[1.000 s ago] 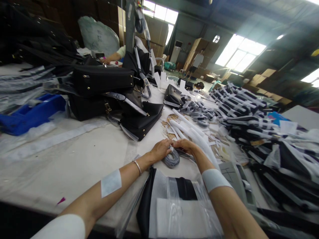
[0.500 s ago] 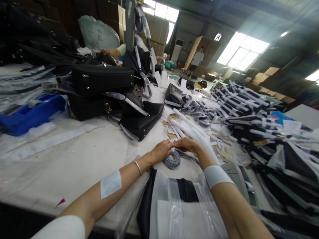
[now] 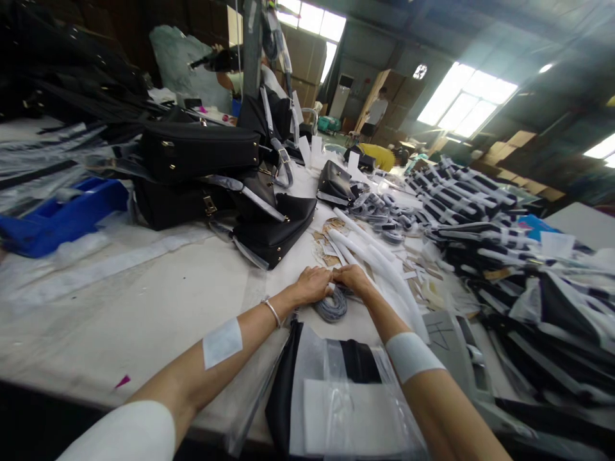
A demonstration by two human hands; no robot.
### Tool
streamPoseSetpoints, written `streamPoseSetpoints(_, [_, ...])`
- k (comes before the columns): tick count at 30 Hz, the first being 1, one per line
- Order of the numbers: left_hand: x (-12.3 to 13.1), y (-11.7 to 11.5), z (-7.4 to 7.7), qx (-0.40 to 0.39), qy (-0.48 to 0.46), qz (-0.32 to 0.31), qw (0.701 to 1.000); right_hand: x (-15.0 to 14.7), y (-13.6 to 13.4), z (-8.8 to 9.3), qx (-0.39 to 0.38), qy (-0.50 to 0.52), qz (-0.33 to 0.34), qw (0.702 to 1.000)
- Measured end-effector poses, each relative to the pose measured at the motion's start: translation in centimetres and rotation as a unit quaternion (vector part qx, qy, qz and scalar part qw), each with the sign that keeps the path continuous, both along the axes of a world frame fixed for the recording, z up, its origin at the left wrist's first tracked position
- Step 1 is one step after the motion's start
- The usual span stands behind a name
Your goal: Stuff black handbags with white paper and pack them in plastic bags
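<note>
A grey bag strap rolled into a flat coil (image 3: 331, 308), apparently wrapped in clear film, is on the table just behind a black handbag. My left hand (image 3: 311, 285) is closed over the coil's upper left side. From the other side my right hand (image 3: 353, 278) pinches at the coil's far edge. The fingertips of both hands meet there, and what lies exactly between them is hidden. Close to me, between my forearms, lies the black handbag (image 3: 281, 400) with white sheet and clear plastic over it.
Black handbags (image 3: 206, 153) are stacked at the left back beside a blue bin (image 3: 91, 208). White foam tubes (image 3: 379, 253) and more rolled straps (image 3: 384, 211) lie beyond my hands. Wrapped bags (image 3: 542, 307) pile up on the right, past a grey tape dispenser-like device (image 3: 454, 346). Other people work behind.
My right hand has drawn slightly left, closer against my left hand at the coil. In the background, a co-worker's arm has lifted a black item, and a person in yellow shows more.
</note>
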State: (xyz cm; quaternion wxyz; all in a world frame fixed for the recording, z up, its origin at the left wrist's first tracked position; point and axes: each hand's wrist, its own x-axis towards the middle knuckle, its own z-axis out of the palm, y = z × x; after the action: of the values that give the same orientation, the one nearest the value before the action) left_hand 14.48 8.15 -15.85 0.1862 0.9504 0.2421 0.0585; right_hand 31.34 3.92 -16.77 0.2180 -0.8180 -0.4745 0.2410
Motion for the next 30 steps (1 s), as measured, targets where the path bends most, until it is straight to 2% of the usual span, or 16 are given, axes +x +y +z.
streamPoseSetpoints(5, [-0.1, -0.6, -0.5, 0.012, -0.006, 0.038, 0.999, -1.3, -1.9, 0.9, 0.012, -0.033, -0.019, 0.999])
streamPoseSetpoints(9, [0.0, -1.2, -0.7, 0.015, -0.011, 0.065, 0.998, -2.5, -3.2, 1.8, 0.038, -0.071, -0.006, 0.997])
streamPoseSetpoints(14, [0.0, -1.5, -0.7, 0.005, -0.02, 0.08, 0.997, -3.6, -4.4, 1.9, 0.071, -0.122, 0.055, 0.988])
streamPoseSetpoints(19, [-0.2, -1.6, -0.5, -0.012, -0.032, 0.09, 0.995, -4.0, -5.3, 1.8, 0.074, -0.173, 0.128, 0.974])
streamPoseSetpoints(25, [-0.2, -1.2, -0.3, -0.043, -0.054, 0.084, 0.994, -3.6, -6.3, 2.9, 0.054, -0.153, 0.231, 0.959])
streamPoseSetpoints(30, [-0.1, -0.9, -0.4, -0.071, -0.066, 0.091, 0.991, -3.3, -6.4, 2.9, 0.06, -0.105, 0.216, 0.969])
